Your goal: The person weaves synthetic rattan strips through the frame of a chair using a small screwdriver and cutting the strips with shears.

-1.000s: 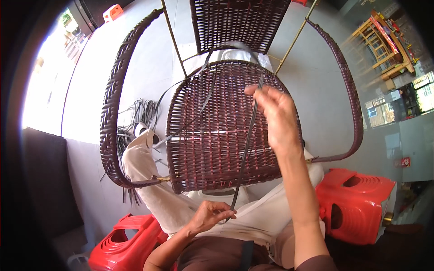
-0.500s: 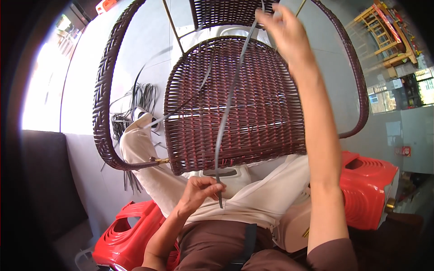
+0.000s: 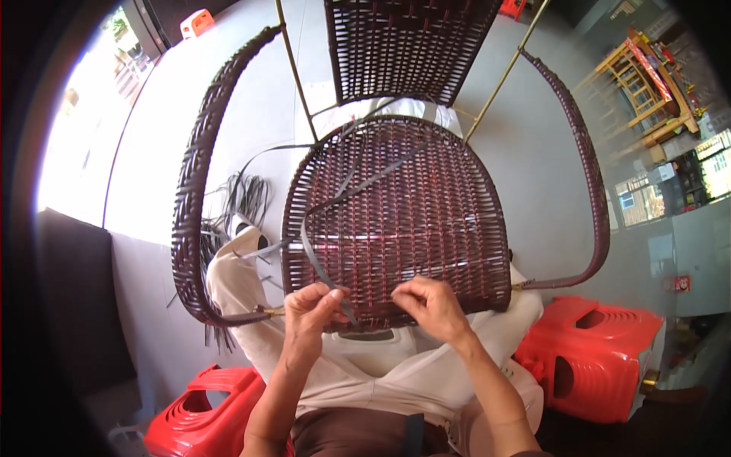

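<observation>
A woven chair [image 3: 396, 221], dark brown, fills the middle of the frame, its seat tipped toward the person and its near edge resting over the person's lap. Both hands work at that near edge, low in the centre of the frame. The left hand [image 3: 312, 312] pinches a grey plastic strip [image 3: 320, 263] between thumb and fingertips; the strip rises from the hand, bends in a loop over the left part of the seat and runs on toward the upper middle of the seat. The right hand [image 3: 430, 305] sits just beside it, its fingers curled and pressed against the weave at the seat's edge; whether it grips a strand there cannot be made out. The chair's back stands at the top centre of the frame, and its wrapped arms curve down on the left and right. A bundle of loose strips [image 3: 240, 202] lies on the floor at centre left. One red plastic stool [image 3: 594, 358] stands at lower right, another red stool [image 3: 202, 419] at lower left.
</observation>
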A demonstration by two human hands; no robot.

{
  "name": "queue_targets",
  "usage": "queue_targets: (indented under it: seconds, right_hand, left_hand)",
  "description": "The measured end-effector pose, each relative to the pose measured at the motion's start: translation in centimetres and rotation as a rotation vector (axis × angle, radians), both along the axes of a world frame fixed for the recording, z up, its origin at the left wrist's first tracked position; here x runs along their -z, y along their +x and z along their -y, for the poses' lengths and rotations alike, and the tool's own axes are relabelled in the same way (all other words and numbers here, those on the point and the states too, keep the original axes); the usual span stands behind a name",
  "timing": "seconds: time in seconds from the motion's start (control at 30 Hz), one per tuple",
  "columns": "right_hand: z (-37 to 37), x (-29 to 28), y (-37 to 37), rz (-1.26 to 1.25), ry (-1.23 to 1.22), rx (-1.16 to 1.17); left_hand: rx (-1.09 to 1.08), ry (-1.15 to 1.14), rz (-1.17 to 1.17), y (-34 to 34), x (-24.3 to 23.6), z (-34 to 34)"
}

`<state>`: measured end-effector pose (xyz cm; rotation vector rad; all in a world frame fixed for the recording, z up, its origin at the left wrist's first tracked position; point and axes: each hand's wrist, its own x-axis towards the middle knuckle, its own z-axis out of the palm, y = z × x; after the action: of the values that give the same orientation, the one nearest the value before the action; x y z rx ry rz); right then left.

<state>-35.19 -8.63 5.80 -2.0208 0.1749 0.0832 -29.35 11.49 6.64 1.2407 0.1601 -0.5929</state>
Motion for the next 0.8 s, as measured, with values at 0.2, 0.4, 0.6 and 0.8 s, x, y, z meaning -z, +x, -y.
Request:
queue_targets:
  seconds: [0.2, 0.4, 0.6, 0.8]
  right_hand:
    - [2.7, 2.0, 8.2, 0.098, -0.311, 0.051]
    - [3.1, 2.5, 16.6, -0.169, 0.430, 0.165]
    - [1.4, 1.5, 25.1, -0.224, 0.790, 0.281]
    - [4.4, 0.9, 31.0, -0.307, 0.635, 0.046]
  left_hand:
    - [0.001, -0.021, 0.018, 3.0, -0.3, 0.2]
    - [0.142, 0.022, -0.052, 2.1, 1.2, 0.3]
    - [0.259, -0.006, -0.138, 3.2, 2.3, 3.6]
    - [0.110, 0.083, 0.113, 10.6, 2.5, 10.3]
